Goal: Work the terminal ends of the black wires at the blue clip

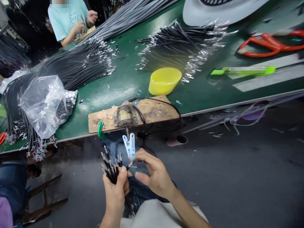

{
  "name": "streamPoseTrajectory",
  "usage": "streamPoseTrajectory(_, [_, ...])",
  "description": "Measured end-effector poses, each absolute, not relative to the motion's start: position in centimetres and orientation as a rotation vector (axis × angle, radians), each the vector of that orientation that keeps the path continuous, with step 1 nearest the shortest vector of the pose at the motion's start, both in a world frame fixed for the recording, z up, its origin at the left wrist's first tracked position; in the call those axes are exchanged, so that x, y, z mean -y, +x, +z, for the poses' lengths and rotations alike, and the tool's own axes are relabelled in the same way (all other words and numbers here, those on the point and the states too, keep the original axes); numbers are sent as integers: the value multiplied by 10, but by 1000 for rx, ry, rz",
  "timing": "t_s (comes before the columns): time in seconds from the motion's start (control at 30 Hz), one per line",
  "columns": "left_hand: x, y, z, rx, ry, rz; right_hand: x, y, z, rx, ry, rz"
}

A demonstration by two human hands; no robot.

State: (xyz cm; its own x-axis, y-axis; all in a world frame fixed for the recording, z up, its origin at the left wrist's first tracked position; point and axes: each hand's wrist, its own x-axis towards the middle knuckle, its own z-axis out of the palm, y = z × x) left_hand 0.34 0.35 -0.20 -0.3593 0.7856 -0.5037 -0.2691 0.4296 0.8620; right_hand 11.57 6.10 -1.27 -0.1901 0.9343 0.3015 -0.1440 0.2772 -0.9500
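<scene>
A bundle of black cables (pixel 111 169) with bare silvery ends is held in my left hand (pixel 116 190), its fingers wrapped round it. My right hand (pixel 155 174) is just to the right, thumb and fingers apart, the fingertips beside a light blue clothespin (pixel 129 146). The clothespin hangs at the shaft of a small motor (pixel 125 115), which is fixed on a wooden board (pixel 154 110) at the table's edge. A green clamp (pixel 100 130) sits at the board's left part. One cable end points from my left hand towards the space below the clothespin.
On the green table (pixel 123 79) are cable piles (pixel 80 63), a plastic bag (pixel 45 104), a yellow cup (pixel 164 81), a green cutter (pixel 244 70) and orange scissors (pixel 270 44). A person (pixel 68 22) works across the table. A stool (pixel 45 199) stands at lower left.
</scene>
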Motion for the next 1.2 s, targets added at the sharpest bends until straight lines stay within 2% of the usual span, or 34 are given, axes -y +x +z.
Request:
streamPoseTrajectory(0.13, [-6, 1, 4, -1564, 535, 1147, -64, 117, -10, 1337, -773, 1388])
streamPoseTrajectory(0.27, [-9, -2, 13, -1554, 678, 1207, -66, 110, -10, 842, -567, 1989])
streamPoseTrajectory(0.37, [-12, -1, 18, -1544, 774, 1282, -71, 106, -9, 644, -500, 2209])
streamPoseTrajectory(0.6, [-9, -5, 27, -1625, 954, 1334, -104, 105, 6, 532, -608, 2068])
streamPoseTrajectory(0.9, [-22, 2, 30, -1728, 978, 1424, -113, 91, 22, 472, -478, 2011])
streamPoseTrajectory(1.2, [-24, 6, 29, -1721, 893, 1391, -112, 100, -3, 320, -484, 2125])
